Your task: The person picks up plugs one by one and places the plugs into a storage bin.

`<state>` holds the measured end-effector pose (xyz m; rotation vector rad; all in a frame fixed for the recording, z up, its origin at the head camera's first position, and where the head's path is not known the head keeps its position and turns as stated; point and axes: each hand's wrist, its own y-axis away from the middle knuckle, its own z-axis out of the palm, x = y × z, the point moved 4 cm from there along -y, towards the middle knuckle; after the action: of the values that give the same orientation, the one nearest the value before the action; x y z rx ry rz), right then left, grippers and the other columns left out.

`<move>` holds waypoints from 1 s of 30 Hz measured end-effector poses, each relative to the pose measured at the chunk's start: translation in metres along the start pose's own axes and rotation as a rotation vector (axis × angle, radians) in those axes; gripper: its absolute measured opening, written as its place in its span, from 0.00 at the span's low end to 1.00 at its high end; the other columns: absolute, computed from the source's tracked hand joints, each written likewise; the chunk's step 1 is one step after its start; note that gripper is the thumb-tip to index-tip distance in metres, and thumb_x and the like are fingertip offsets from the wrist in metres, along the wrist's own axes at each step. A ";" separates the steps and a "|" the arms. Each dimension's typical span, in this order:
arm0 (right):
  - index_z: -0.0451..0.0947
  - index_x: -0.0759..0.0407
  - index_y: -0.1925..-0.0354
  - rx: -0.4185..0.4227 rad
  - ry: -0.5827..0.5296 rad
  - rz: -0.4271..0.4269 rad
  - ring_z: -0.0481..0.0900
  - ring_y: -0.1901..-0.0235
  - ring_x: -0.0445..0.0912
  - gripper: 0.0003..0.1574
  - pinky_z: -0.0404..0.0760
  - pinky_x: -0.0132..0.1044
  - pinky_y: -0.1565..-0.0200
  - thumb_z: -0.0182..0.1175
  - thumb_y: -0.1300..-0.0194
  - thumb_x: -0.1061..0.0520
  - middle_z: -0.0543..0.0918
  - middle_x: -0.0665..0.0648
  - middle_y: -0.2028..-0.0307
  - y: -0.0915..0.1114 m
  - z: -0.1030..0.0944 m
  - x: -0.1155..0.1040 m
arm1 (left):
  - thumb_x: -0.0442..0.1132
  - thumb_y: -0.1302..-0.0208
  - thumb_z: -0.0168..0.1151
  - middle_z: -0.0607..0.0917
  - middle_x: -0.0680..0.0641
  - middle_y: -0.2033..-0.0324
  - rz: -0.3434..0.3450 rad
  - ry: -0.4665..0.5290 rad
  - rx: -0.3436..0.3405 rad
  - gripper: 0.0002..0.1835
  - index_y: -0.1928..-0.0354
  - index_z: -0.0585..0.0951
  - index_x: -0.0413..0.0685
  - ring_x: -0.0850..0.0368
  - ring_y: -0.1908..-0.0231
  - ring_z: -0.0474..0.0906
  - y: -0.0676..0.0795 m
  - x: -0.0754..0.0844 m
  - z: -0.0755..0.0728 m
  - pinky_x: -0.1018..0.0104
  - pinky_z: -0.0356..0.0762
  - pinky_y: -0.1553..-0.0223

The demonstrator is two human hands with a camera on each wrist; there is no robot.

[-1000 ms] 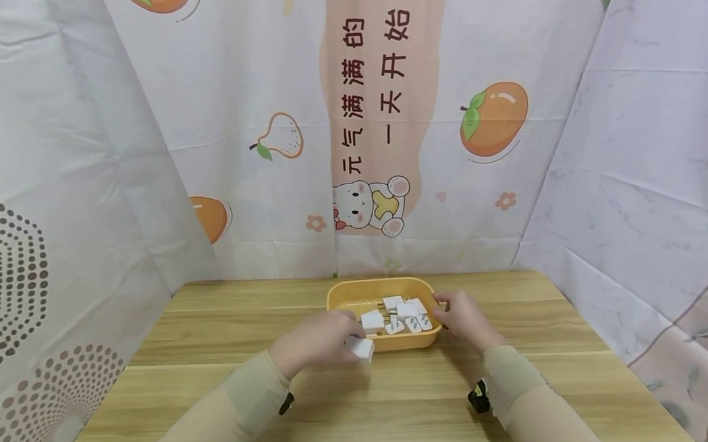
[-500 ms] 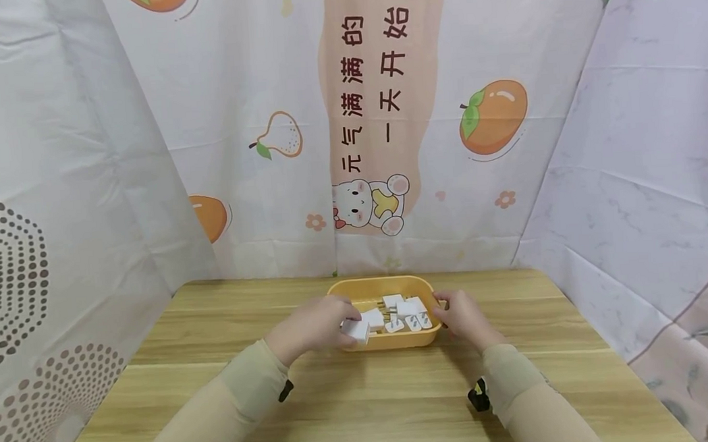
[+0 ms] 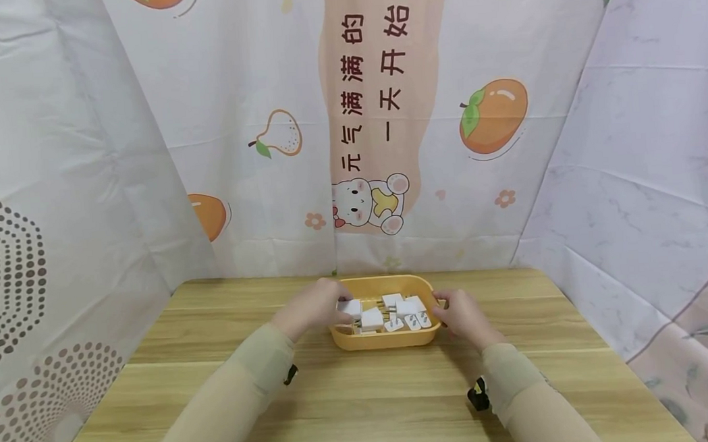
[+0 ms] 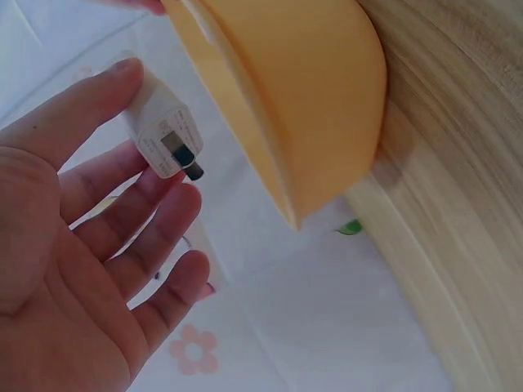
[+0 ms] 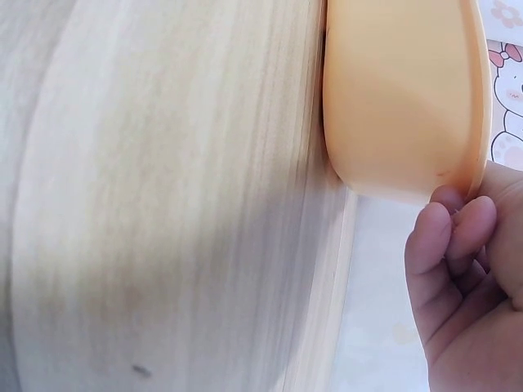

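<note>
My left hand (image 3: 315, 309) is at the left end of a yellow plastic basket (image 3: 387, 341). Between thumb and fingers it pinches a white charger plug (image 4: 155, 122), whose metal prongs (image 4: 185, 157) point away from the palm. This plug (image 3: 350, 308) is over the basket's left end, above or just inside the rim; exactly how high cannot be told. At the opposite end, my right hand (image 3: 465, 317) grips the basket's rim, its fingertips curled against the yellow wall (image 5: 409, 98). Several more white charger plugs (image 3: 407, 309) lie jumbled inside, some with prongs facing up.
The basket stands near the back of a wooden table (image 3: 389, 401). Behind it hangs a white printed curtain (image 3: 256, 207), with more cloth at the left (image 3: 83, 163) and right (image 3: 650, 182). A dark wrist camera (image 3: 478, 396) sits under the right sleeve.
The left hand has carried the charger plug from in front of the basket up and back to over its left end. The right hand has stayed on the rim.
</note>
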<state>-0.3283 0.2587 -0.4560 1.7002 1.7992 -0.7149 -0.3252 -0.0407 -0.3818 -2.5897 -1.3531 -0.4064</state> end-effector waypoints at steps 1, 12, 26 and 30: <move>0.73 0.67 0.33 0.000 0.001 0.000 0.69 0.92 0.46 0.29 0.72 0.38 0.84 0.60 0.30 0.63 0.79 0.61 0.79 0.000 0.000 0.000 | 0.45 0.42 0.77 0.85 0.56 0.63 -0.017 0.005 0.001 0.16 0.54 0.88 0.49 0.60 0.64 0.76 -0.003 -0.002 0.000 0.62 0.77 0.58; 0.72 0.67 0.32 -0.001 0.005 -0.005 0.68 0.91 0.45 0.29 0.72 0.38 0.84 0.59 0.30 0.62 0.81 0.62 0.78 0.000 -0.001 -0.001 | 0.47 0.40 0.75 0.83 0.56 0.65 -0.138 0.002 0.031 0.14 0.55 0.88 0.51 0.58 0.64 0.76 -0.027 -0.023 0.007 0.60 0.77 0.58; 0.73 0.67 0.34 0.009 -0.003 -0.013 0.69 0.91 0.45 0.28 0.74 0.39 0.84 0.60 0.30 0.63 0.79 0.59 0.79 -0.001 -0.001 -0.001 | 0.47 0.41 0.76 0.86 0.54 0.62 -0.196 -0.047 0.034 0.15 0.54 0.88 0.51 0.57 0.63 0.78 -0.036 -0.026 0.013 0.57 0.78 0.54; 0.73 0.67 0.34 0.005 0.004 -0.014 0.69 0.91 0.46 0.28 0.73 0.39 0.84 0.60 0.30 0.63 0.78 0.58 0.80 -0.001 -0.001 0.000 | 0.47 0.41 0.76 0.85 0.55 0.64 -0.208 -0.071 0.024 0.13 0.57 0.88 0.52 0.58 0.65 0.78 -0.039 -0.026 0.019 0.57 0.79 0.55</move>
<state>-0.3290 0.2591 -0.4558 1.6953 1.8147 -0.7232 -0.3683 -0.0335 -0.4065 -2.4743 -1.6478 -0.3291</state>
